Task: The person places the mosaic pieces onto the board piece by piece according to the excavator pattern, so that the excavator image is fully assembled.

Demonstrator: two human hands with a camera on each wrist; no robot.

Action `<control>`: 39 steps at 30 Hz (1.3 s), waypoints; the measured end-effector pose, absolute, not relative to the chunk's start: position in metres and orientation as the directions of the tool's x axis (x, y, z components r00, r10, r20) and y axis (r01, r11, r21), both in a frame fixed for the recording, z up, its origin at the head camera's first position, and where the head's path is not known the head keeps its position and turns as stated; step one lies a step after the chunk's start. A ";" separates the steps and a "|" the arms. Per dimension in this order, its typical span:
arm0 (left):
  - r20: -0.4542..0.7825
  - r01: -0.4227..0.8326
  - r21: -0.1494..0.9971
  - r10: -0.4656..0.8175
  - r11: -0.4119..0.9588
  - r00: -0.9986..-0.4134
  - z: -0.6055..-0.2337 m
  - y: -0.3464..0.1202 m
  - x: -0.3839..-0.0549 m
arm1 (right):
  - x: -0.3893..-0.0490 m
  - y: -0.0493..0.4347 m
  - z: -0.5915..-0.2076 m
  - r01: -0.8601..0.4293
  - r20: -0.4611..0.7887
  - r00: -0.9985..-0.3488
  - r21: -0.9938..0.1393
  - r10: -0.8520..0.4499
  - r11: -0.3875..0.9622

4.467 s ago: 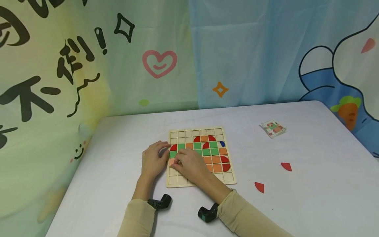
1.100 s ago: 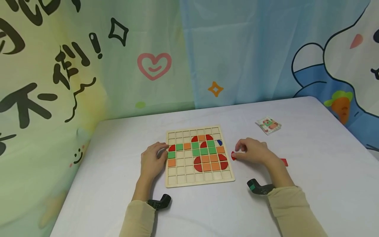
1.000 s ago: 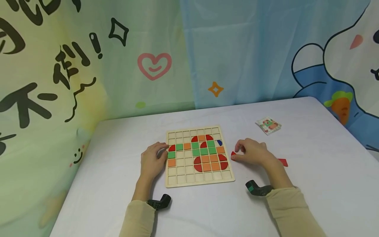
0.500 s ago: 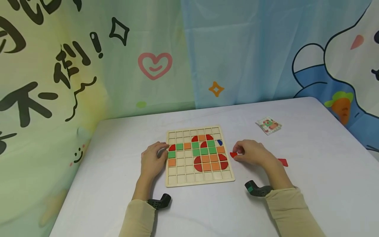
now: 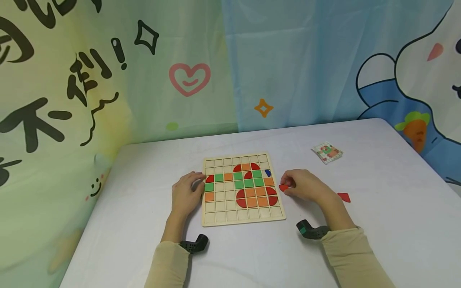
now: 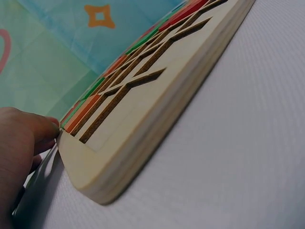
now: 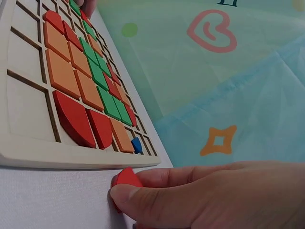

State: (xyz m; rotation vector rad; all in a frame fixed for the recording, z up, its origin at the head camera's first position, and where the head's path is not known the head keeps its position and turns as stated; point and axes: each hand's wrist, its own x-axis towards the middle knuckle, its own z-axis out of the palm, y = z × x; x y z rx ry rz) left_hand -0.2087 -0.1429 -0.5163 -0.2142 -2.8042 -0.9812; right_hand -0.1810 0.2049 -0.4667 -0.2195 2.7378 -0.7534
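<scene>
Just right of the wooden grid board [image 5: 242, 217], my right hand [image 5: 304, 185] pinches a red quarter-round tile [image 5: 283, 187] between thumb and fingers. In the right wrist view that red tile [image 7: 125, 179] is low over the cloth, close to the board's edge. My left hand [image 5: 188, 194] rests by the board's left side, fingertips touching its edge beside a red tile [image 5: 210, 179]. Green tiles [image 5: 248, 183], orange tiles [image 5: 251, 202], red tiles and a small blue piece [image 5: 267, 173] sit in the board's squares. Several squares are bare wood.
Another red tile [image 5: 344, 197] lies on the white tabletop [image 5: 252, 256], left of which the table edge meets a printed curtain [image 5: 191, 112]. A stack of pattern cards [image 5: 327, 152] lies at the back right. Each wrist carries a black camera [image 5: 196, 243].
My right hand has left the board for its right side and picked up one of two loose red tiles. Within the last second the tile has turned between its fingers. My left hand stays put.
</scene>
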 end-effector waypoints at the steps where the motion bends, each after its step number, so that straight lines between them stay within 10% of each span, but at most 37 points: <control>1: 0.202 0.188 0.605 0.080 0.773 -0.976 -0.516 -0.143 -0.209 | -0.181 0.205 -0.468 -0.070 -0.235 -0.946 -0.523 -0.223 0.850; 19: 0.202 0.190 0.603 0.083 0.774 -0.976 -0.515 -0.140 -0.209 | -0.186 0.201 -0.464 -0.074 -0.086 -0.985 -0.572 -0.149 0.817; 39: 0.219 0.198 0.610 0.078 0.767 -0.973 -0.516 -0.143 -0.209 | -0.167 0.060 -0.472 -0.342 0.124 -0.930 -0.643 -0.347 0.686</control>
